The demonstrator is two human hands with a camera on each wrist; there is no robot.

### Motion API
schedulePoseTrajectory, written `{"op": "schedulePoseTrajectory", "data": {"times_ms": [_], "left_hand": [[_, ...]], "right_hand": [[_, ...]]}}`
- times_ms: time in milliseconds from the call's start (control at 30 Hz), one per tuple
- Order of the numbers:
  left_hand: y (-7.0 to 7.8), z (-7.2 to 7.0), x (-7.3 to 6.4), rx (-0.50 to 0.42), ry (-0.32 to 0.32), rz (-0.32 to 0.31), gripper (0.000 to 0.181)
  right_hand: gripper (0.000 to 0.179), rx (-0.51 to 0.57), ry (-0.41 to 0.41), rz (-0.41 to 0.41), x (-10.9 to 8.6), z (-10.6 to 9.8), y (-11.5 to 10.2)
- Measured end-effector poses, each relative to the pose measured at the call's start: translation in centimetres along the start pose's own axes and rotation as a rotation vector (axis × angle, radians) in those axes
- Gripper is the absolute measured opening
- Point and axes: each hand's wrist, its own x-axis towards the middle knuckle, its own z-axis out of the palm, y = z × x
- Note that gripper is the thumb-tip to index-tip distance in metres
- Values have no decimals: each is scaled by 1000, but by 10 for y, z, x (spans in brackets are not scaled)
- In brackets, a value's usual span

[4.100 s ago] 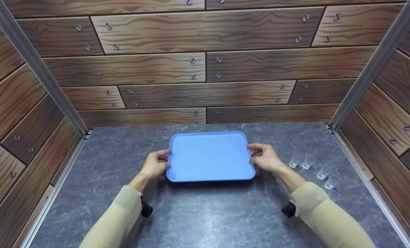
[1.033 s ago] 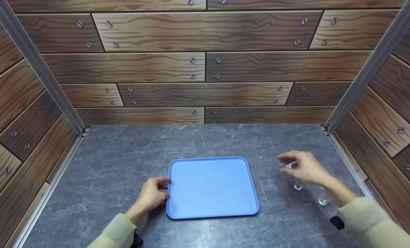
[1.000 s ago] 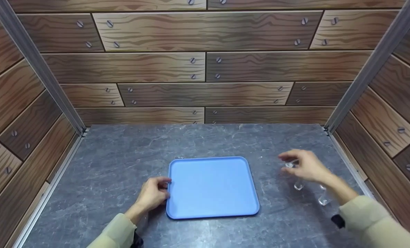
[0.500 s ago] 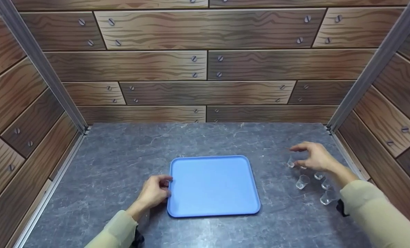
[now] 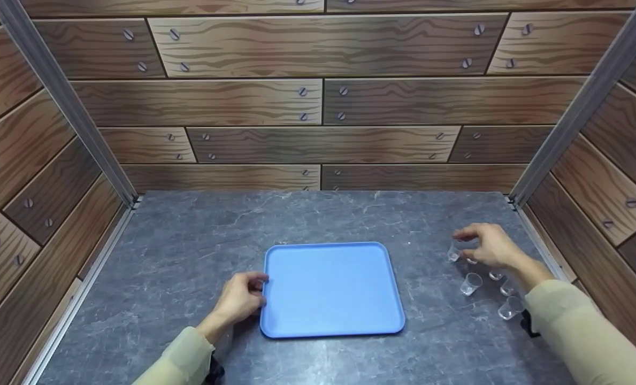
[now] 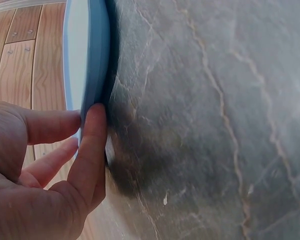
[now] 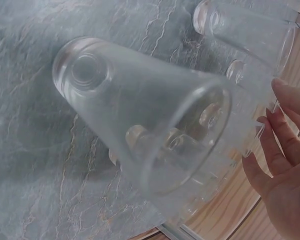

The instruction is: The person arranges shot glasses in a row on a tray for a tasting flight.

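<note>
A blue rectangular tray (image 5: 332, 289) lies flat on the grey marbled tabletop. My left hand (image 5: 238, 297) pinches its left rim; in the left wrist view a finger runs along the tray's (image 6: 97, 60) outer wall, with the thumb opposite. At the right, several small clear glasses stand in a loose cluster. My right hand (image 5: 491, 246) is over the farthest ones, thumb and index finger spread about the leftmost glass (image 5: 453, 255). In the right wrist view, the fingers (image 7: 285, 145) reach the rims of glasses at the right, while one large glass (image 7: 135, 110) fills the foreground.
Nearer me on the right stand other glasses, including one apart toward the tray (image 5: 471, 284) and one by the sleeve (image 5: 510, 308). Wood-patterned walls (image 5: 318, 101) enclose the table's back and sides, with metal rails (image 5: 550, 112) in the corners.
The tray has been drawn toward me since the oldest frame, and the right hand has let go of it and gone to the glasses. Lately that hand shifted right, its fingers closing slightly.
</note>
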Motion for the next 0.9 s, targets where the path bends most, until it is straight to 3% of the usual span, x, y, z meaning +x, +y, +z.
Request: {"op": "schedulePoseTrajectory", "data": {"times_ms": [367, 900], "left_hand": [[0, -1, -1, 15, -3, 4, 52], [-1, 0, 0, 13, 6, 12, 53]], "right_hand": [[40, 1, -17, -6, 2, 0, -3], [35, -29, 89, -128, 6, 1, -20]]}}
